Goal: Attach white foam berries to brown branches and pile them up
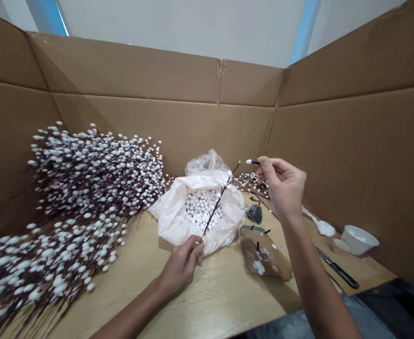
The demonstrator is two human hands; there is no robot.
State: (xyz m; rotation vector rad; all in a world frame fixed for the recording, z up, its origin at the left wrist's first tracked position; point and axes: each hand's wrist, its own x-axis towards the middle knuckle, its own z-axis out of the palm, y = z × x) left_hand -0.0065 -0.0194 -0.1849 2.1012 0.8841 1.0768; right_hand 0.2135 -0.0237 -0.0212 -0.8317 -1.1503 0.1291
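Head view looked down on a wooden table [214,296] walled in by cardboard [351,141]. Landmark: the plastic bag [179,216] of white foam beads [202,207], mid-table, its mouth rolled open, probably so beads stayed within reach of both hands.

Left hand [182,263], just in front of the bag, was closed, fingers pinched round the lower end of a thin dark twig [216,207]. The twig slanted up over the bag's mouth, a few white beads already on it, tip bare; holding it low likely left the upper stem free to work on.

Right hand [281,186], right of the bag and raised above it, was mostly closed, thumb and forefinger pinching a short dark stick [255,162] with a white blob at its tip, pointed toward the twig's top end. The blob could be glue or a bead, can't tell.

Left of the bag: a big heap of finished beaded branches [69,197], stacked clear of the work spot. Behind the bag, by the right hand, a small bunch of beaded twigs [252,181]. Right of the bag: a smeared cardboard scrap [263,256], seemingly a glue rest. Farther right, a white bowl [358,239] and a black-handled knife [337,269], both well apart from the hands.
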